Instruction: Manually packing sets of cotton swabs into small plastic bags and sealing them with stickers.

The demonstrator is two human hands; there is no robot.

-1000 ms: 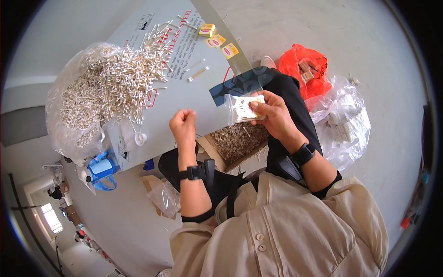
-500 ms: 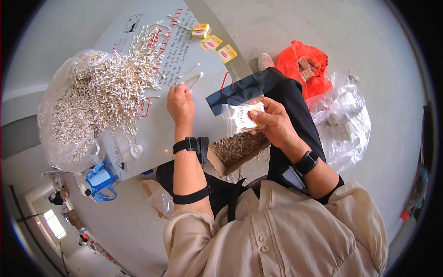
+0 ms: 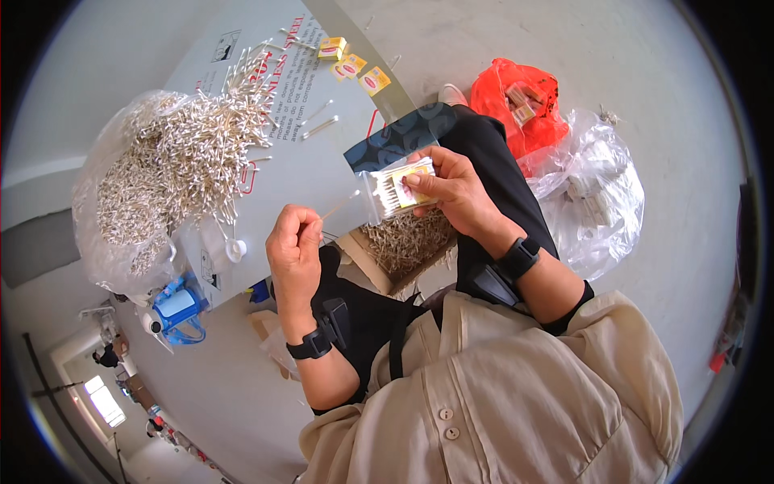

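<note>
My left fingers (image 3: 302,230) are pinched on a few cotton swabs (image 3: 339,208), their tips reaching toward the mouth of a small clear packet (image 3: 399,189). My right hand (image 3: 451,189) grips that packet, thumb pressed on its yellow label, above a cardboard box (image 3: 403,246) of swabs on my lap. A big swab pile (image 3: 181,157) lies on the grey board (image 3: 314,161) to the left.
</note>
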